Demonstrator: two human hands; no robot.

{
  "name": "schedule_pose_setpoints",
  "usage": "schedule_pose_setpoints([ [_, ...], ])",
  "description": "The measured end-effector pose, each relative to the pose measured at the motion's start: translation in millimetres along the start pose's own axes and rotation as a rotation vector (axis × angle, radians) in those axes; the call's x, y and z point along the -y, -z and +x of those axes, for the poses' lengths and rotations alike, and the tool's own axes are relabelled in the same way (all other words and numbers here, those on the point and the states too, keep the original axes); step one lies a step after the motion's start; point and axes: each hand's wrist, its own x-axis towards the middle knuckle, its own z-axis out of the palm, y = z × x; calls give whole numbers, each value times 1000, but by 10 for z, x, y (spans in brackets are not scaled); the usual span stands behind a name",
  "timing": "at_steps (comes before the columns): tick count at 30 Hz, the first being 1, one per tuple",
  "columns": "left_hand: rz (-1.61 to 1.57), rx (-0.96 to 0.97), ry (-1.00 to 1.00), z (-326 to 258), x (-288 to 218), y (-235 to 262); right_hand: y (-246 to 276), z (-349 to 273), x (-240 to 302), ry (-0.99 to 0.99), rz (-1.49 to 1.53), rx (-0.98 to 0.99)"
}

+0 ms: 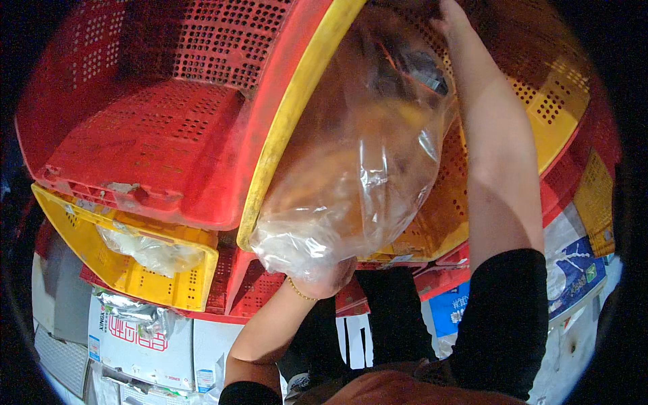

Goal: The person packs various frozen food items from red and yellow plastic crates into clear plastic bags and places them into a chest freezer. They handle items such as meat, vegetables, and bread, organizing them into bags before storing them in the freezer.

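Note:
A large clear plastic bag (374, 179) spreads across a yellow perforated basket (563, 101). My left hand (335, 278) is closed on the bag's bunched lower end, its fingers mostly covered by the crumpled film. Farther off, my right hand (452, 15) reaches into the dark back of the basket by the bag's far side. Shadow and the picture's top edge hide its fingers. A dark packet with a pale label (425, 73) shows at or behind the film near my right forearm.
A red perforated basket (155, 145) stands at the left. Below it, a smaller yellow basket (192, 270) holds another clear plastic bag (152, 250). White printed cartons (155, 351) lie lower left, and a blue carton (574, 273) stands at the right.

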Motion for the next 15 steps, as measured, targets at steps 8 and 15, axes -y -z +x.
schedule_pose_setpoints([
  [8,275,-240,-214,218,-88,79,276,39,-59,-9,9,-141],
  [15,382,-230,-171,255,-119,83,577,518,-213,-216,-372,129],
])
